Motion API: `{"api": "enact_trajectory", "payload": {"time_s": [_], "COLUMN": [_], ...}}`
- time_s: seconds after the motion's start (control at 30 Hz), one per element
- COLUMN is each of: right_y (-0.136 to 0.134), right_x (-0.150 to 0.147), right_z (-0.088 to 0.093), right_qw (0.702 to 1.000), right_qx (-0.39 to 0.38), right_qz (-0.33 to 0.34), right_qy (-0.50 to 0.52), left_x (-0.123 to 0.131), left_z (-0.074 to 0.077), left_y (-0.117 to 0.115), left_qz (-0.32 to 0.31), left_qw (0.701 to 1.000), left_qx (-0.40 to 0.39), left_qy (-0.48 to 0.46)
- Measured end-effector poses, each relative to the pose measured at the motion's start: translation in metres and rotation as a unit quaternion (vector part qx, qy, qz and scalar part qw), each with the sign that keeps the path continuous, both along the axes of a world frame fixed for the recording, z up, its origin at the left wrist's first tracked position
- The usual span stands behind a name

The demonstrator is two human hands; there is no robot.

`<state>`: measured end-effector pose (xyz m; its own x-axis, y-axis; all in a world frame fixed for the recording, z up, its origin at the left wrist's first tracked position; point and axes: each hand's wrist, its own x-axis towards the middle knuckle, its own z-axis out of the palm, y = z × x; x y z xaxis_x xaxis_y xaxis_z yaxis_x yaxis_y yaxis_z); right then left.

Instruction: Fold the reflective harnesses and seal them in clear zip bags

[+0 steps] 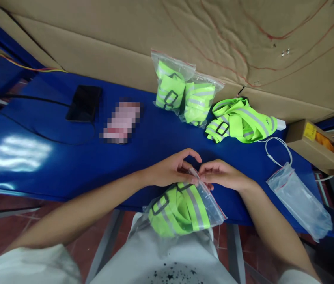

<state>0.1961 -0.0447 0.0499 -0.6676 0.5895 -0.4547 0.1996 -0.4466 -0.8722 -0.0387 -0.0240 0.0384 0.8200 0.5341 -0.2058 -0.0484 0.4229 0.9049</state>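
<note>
A clear zip bag (214, 205) with a red-edged seal hangs at the table's front edge, over my lap. Inside it lies a folded neon-yellow reflective strap (181, 209) with grey stripes and black buckles. My left hand (181, 169) pinches the upper corner of the bag's seal between thumb and fingers. Close beside it, my right hand (218, 173) has its fingertips closed on the same corner. The two hands nearly touch, and the exact grip of the fingertips is partly hidden.
Two filled strap bags (169, 88) lean against the cardboard wall (110, 55). Right of them lies a loose reflective strap pile (243, 120). Unfilled zip bags (303, 201) and a small cardboard box (314, 146) are at the right. A black device (84, 103) and a blurred-out item (122, 122) lie left.
</note>
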Motion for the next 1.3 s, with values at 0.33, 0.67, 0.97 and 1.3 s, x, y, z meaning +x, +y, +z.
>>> {"api": "enact_trajectory", "payload": {"time_s": [0.33,0.67,0.97,1.3], "right_y": [-0.006,-0.002,0.000,0.002], "right_x": [-0.006,-0.012,-0.010,-0.006], "right_z": [-0.004,-0.009,-0.002,-0.008], "right_qw": [0.979,0.968,0.984,0.994], "right_qx": [0.158,0.164,0.095,0.036], "right_qz": [-0.053,-0.146,-0.112,-0.071], "right_qy": [-0.115,-0.122,-0.100,-0.069], "left_x": [-0.003,-0.003,-0.010,-0.014], "left_z": [-0.004,-0.007,-0.012,-0.008], "left_y": [-0.001,-0.001,0.001,-0.005], "left_qz": [0.022,0.109,0.066,0.048], "left_qw": [0.972,0.854,0.782,0.802], "left_qx": [0.189,0.469,0.574,0.567], "left_qy": [0.137,0.198,0.232,0.180]}}
